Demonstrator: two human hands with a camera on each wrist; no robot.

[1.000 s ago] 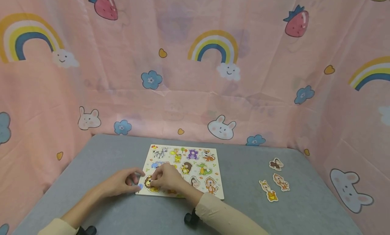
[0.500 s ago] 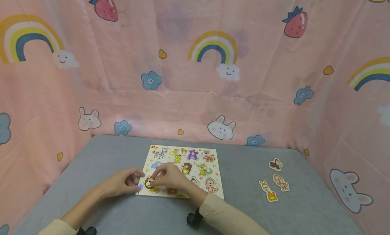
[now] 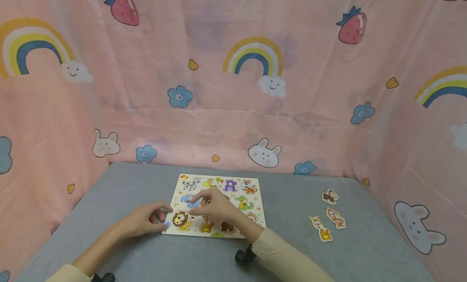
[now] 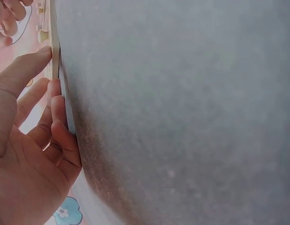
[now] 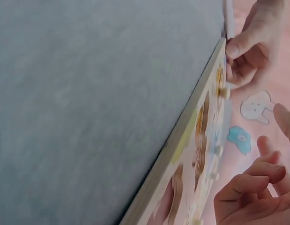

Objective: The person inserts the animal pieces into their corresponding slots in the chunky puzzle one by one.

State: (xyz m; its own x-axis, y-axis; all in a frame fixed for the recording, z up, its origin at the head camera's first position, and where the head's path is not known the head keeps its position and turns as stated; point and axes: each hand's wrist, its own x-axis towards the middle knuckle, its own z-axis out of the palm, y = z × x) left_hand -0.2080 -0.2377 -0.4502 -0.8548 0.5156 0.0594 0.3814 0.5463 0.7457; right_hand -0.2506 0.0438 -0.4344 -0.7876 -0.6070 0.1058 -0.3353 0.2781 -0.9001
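Observation:
A white puzzle board (image 3: 217,233) with several coloured animal pictures lies flat on the grey table. At its front left corner sits a lion piece (image 3: 181,221). My left hand (image 3: 142,221) holds the board's left edge, thumb near the front corner and fingers along the side; in the left wrist view its fingertips (image 4: 55,86) are at the wooden edge. Over the middle of the board hovers my right hand (image 3: 217,207), thumb and index finger apart with nothing between them. It hides several of the middle pictures. Small knobs (image 5: 224,93) stand up from the board in the right wrist view.
Three loose pieces lie to the right on the table (image 3: 292,241): a brown animal piece (image 3: 330,196), a monkey piece (image 3: 336,218) and a kangaroo piece (image 3: 321,229). A pink printed curtain (image 3: 204,132) hangs around the table's back and sides.
My right hand has let go of the lion piece and moved up and to the right, uncovering the lion and the kangaroo picture. The left hand stays at the board's edge.

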